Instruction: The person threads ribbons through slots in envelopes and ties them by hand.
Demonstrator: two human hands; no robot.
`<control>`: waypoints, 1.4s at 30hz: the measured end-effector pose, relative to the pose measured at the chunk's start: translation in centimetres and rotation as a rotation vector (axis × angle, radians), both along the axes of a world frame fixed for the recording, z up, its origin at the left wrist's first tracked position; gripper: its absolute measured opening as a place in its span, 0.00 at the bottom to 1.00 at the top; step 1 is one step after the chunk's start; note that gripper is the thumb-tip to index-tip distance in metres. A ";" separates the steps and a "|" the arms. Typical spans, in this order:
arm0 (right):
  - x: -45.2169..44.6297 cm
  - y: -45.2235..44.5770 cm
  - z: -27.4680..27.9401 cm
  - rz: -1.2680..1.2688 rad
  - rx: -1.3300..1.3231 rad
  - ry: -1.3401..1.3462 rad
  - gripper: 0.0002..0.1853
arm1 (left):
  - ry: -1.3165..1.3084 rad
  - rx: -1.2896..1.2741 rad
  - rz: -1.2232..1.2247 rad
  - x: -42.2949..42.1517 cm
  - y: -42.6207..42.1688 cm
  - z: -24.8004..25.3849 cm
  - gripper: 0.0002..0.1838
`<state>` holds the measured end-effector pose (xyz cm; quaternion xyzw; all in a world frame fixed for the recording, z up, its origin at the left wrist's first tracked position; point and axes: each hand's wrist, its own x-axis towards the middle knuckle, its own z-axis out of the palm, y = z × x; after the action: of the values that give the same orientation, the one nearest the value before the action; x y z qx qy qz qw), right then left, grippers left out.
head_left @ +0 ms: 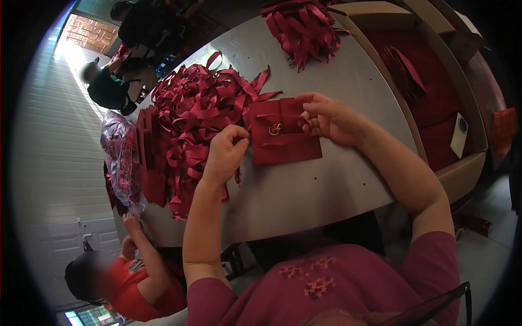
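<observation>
A flat dark-red pouch (288,151) with a gold emblem lies on the metal table in front of me. Narrow ribbon strips run across its face. My right hand (331,118) is closed at the pouch's upper right edge, its fingertips curled over that side. Beside the left edge, my left hand (227,149) is pinched; whatever sits between its fingertips is too small to make out. A large heap of loose red ribbons (201,103) lies just beyond my left hand.
Another ribbon bundle (302,32) lies at the table's far side. At right, a cardboard box (462,174) holds red pouches and a phone (459,136). Stacked red pouches (155,185) and a plastic-wrapped bundle (120,155) line the left. A person in red (144,290) works nearby; others are farther back.
</observation>
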<state>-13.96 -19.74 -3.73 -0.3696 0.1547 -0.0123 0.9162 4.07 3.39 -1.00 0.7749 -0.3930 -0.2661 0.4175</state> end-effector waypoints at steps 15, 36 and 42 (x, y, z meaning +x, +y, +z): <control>-1.5 1.7 1.6 0.118 -1.245 -0.141 0.07 | 0.570 -0.263 0.127 -6.5 -2.0 -1.0 0.05; -1.1 0.4 1.9 0.274 -0.434 -0.074 0.18 | -0.162 -0.163 -0.020 -8.6 -1.5 -2.2 0.04; -0.5 0.0 0.3 0.122 -0.186 -0.082 0.25 | -0.083 -0.130 -0.023 -7.9 -1.0 -2.1 0.04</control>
<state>-14.47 -19.79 -3.46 -0.4609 0.0923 0.0141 0.8825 -3.83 2.40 -3.12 0.7521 -0.4353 -0.2122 0.4472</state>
